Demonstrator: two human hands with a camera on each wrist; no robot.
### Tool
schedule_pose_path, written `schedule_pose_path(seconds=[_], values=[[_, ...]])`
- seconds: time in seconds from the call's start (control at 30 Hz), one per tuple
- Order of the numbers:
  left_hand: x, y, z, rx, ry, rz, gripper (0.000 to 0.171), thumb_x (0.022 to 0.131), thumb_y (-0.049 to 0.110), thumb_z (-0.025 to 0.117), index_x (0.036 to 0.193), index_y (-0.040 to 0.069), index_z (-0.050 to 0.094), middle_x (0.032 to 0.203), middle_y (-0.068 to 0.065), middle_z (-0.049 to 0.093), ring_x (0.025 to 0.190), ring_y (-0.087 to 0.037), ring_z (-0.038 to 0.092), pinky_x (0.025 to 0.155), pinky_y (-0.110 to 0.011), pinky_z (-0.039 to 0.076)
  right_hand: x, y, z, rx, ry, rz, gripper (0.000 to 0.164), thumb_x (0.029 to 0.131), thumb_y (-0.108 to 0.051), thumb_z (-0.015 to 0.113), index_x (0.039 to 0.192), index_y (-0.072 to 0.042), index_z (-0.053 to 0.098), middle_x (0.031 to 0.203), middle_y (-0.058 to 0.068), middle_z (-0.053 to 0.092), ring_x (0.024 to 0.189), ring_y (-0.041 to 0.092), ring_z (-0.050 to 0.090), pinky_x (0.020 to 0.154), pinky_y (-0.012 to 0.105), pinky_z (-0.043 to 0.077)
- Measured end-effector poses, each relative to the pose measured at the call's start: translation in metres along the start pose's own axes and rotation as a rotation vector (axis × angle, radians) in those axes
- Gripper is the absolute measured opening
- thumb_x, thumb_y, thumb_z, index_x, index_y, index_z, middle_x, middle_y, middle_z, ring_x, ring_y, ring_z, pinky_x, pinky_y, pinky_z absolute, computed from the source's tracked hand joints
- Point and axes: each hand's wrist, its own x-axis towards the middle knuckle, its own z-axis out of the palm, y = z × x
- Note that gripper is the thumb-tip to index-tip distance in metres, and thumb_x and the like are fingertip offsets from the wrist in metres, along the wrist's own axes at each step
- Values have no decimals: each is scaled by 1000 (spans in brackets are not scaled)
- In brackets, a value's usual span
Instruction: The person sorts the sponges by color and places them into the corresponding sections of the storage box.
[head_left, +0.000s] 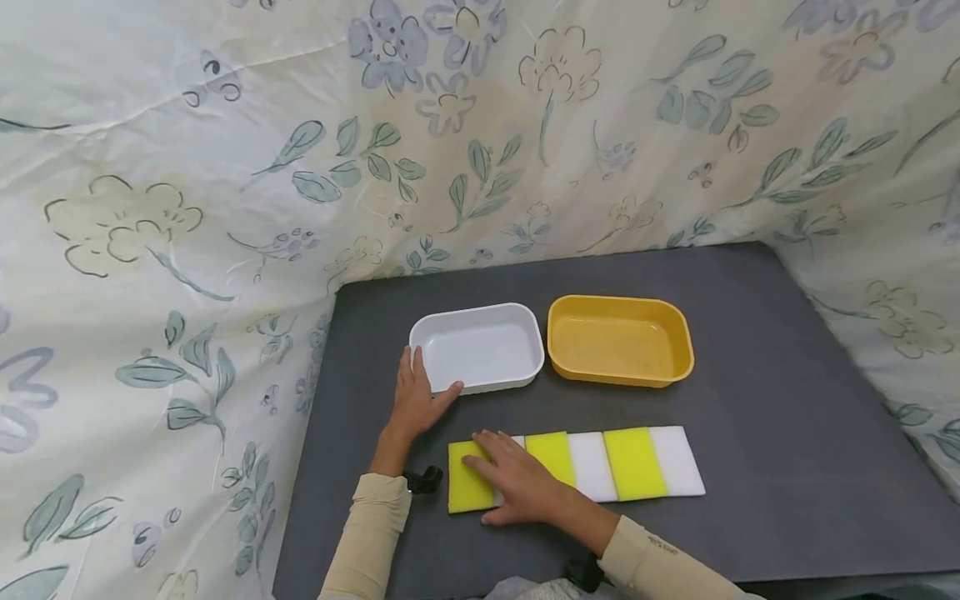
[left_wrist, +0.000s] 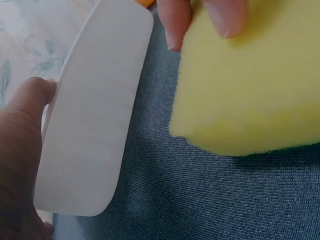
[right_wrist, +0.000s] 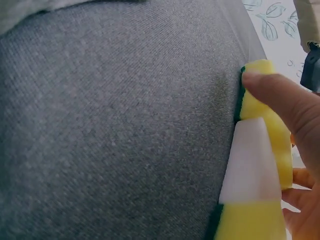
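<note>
A white plastic tray [head_left: 480, 342] stands toward the back left, and my left hand [head_left: 420, 400] rests at its front left corner. Its fingers lie straight along the left end, and the thumb touches the front rim. Below it runs a row of yellow and white sponges, side by side. My right hand [head_left: 521, 479] lies over the left end of that row and holds the leftmost yellow sponge [head_left: 468, 492], fingers at its far edge and thumb at its near edge. Dark green shows under this sponge in the right wrist view. The white sponge [right_wrist: 250, 160] beside it is partly hidden.
A yellow plastic tray [head_left: 621, 337] stands right of the white one. The grey table [head_left: 787, 433] extends to the right of the sponges. Flowered cloth [head_left: 247, 167] hangs behind and along both sides. Another white sponge [head_left: 677, 462] ends the row on the right.
</note>
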Motion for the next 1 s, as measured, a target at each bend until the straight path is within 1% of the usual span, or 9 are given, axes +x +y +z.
schedule_pose_path(seconds=[0.13,0.33,0.43,0.73,0.83,1.0], values=[[1,1,1,-3,-5,-9,109,90,58,64,160,5,0,165,-16,-8,150,-38,4,114,-63,17,3,0,0,-5,9,13,83,74,-47,87,142,-13,52,146,18,45,136,32,43,114,45,31],[1,1,1,-5,-10,-11,109,89,57,64,160,5,0,165,-16,-8,149,-39,4,114,-65,15,7,-3,-2,43,20,31,78,76,-42,86,141,-13,53,142,14,47,127,27,49,104,39,44],[1,0,1,-3,-9,-11,110,89,57,65,160,5,0,165,-17,-8,149,-39,4,113,-65,16,9,-4,-6,79,44,21,75,77,-40,85,140,-13,54,141,15,47,126,27,49,100,39,47],[0,2,2,12,-15,-39,109,88,59,64,161,6,2,165,-16,-8,149,-39,6,114,-65,16,13,8,-28,117,110,-16,70,77,-32,85,138,-14,56,142,15,45,128,27,45,93,34,51],[1,2,3,21,-12,-43,108,88,58,64,160,6,3,165,-17,-6,148,-41,8,113,-66,17,16,16,-36,106,110,-24,68,79,-30,84,138,-13,55,144,16,43,130,28,43,92,33,51],[1,1,2,44,-9,-41,106,89,57,63,160,6,3,164,-17,-6,148,-41,8,113,-65,18,24,33,-55,56,87,-26,64,83,-26,82,139,-13,55,146,16,41,129,27,43,94,33,50]])
